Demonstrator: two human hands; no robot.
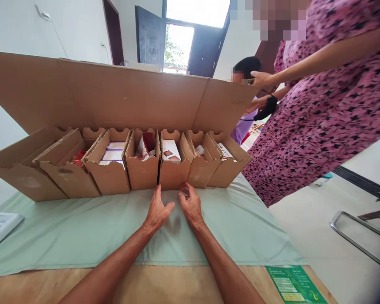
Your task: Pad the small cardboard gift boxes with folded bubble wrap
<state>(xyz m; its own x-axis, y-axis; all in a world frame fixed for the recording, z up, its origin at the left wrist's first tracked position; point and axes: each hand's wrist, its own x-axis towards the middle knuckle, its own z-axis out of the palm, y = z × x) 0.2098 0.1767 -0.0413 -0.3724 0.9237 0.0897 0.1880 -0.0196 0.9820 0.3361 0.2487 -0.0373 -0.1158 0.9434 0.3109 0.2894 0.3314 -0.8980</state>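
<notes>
Dragging the cardboard box (175,176) could ruck the cloth (171,251) beneath toward the near edge of the table (164,285), left hand (157,211) and right hand (191,205) half-spread at its base, gripping nothing.

Left grip (157,211) and right grip (191,207) sit just before a cardboard bin (175,175).

Plain white wall (79,21) at L w/ small white socket (45,14), dark-brown doorway (113,31) beyond. Ctr rear: tall dark door leaf (150,36) by bright rectangular opening (185,36), strong daylight, green foliage (173,48) outside. Pale smooth floor (319,245) at R; lt-brown wooden table (164,283) in fgd, mostly under pale-green fabric cloth (256,236).
</notes>
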